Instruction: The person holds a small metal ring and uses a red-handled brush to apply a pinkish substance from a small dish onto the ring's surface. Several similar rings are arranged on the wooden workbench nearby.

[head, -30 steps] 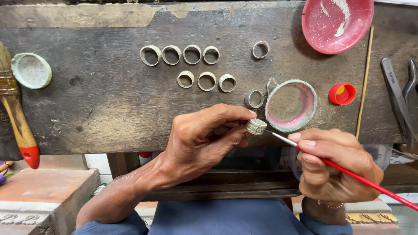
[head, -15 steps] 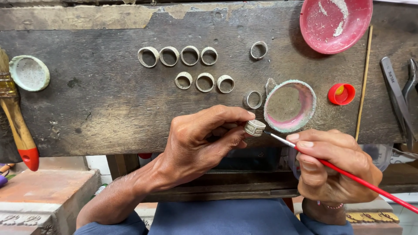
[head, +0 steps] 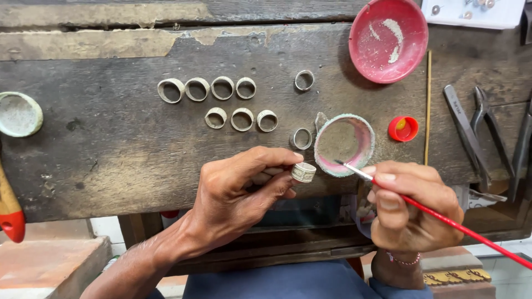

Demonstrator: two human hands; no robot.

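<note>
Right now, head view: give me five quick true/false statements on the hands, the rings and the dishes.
1. The left hand pinches a metal ring between thumb and fingers. True.
2. The right hand holds pliers. False: it holds a red-handled brush; the pliers lie on the bench at the right.
3. The brush tip sits at the rim of the small pink-rimmed dish. True.
4. Seven loose rings lie in two rows on the bench, four above three. True.
5. The large red bowl is full of rings. False: it holds only streaks of pale powder.
</note>
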